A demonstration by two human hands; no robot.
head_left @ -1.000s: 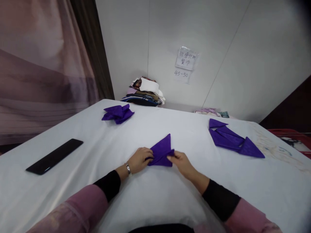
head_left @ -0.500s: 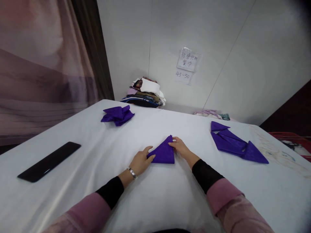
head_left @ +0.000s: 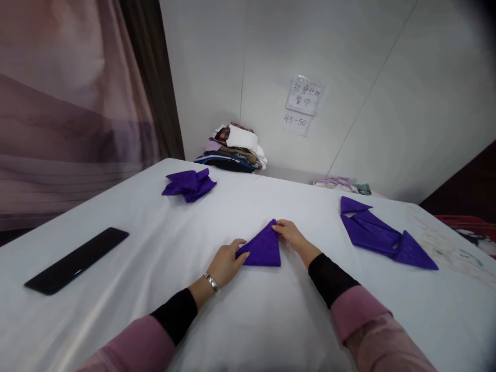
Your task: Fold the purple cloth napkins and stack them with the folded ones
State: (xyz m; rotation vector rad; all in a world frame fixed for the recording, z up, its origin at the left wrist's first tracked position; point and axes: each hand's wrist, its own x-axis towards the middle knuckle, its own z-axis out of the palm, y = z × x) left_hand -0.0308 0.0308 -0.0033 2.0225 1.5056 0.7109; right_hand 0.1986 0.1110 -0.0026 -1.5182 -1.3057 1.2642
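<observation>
A purple cloth napkin (head_left: 263, 249), folded into a triangle, lies on the white-covered table (head_left: 240, 315) in front of me. My left hand (head_left: 227, 262) grips its left corner between thumb and fingers; a silver bracelet circles that wrist. At the top corner, my right hand (head_left: 289, 232) pinches the cloth's right side. Off to the right rests a purple cloth folded into pointed shapes (head_left: 375, 232). Another purple cloth (head_left: 189, 184), loosely crumpled, sits toward the far left.
A flat, shiny black slab (head_left: 77, 261) lies on the left of the table. Stacked clothes (head_left: 234, 147) stand beyond the far edge, with more folded fabric (head_left: 341, 184) to their right. Handwritten paper signs (head_left: 304, 98) hang on the wall. A curtain (head_left: 73, 113) covers the left side.
The napkin's top edge looks flatter and straighter between my hands. Both hands keep their hold at the same corners. The whole view has shifted slightly.
</observation>
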